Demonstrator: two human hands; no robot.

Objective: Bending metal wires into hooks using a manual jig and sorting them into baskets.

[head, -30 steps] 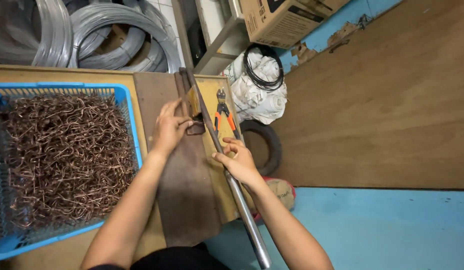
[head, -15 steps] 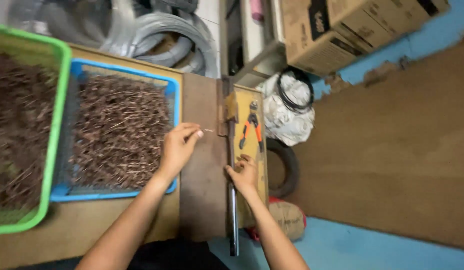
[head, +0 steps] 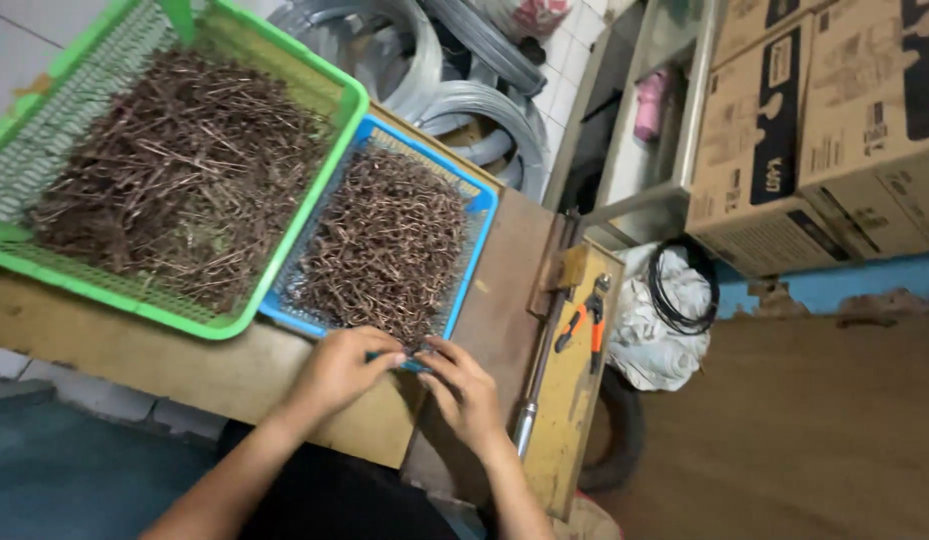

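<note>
A small piece of the bent copper-coloured wire [head: 417, 350] is being pinched between the fingertips of both hands at the near rim of the blue basket [head: 482, 232]; how much of it is being held is hidden by the fingers. The left hand [head: 340, 372] is being kept curled, thumb and forefinger closed towards the wire, while the right hand [head: 463, 392] is being held just beside it, its fingers likewise closed on the same spot, so that the two hands are touching or nearly touching.

The blue basket is being filled by a heap of short bent wire pieces [head: 390, 245], and it is being overlapped on its left edge by a green basket [head: 347, 108] in which darker, straighter wire pieces [head: 175, 165] are lying. Both baskets are being borne by a wooden bench [head: 165, 362].

To the right of the hands, a metal lever bar [head: 537, 375] is lying along a yellowish board [head: 570, 420], and orange-handled pliers [head: 585, 320] are resting on that board. Coils of grey wire [head: 475, 100] are standing behind the baskets, and cardboard boxes [head: 835, 130] are stacked at the far right
</note>
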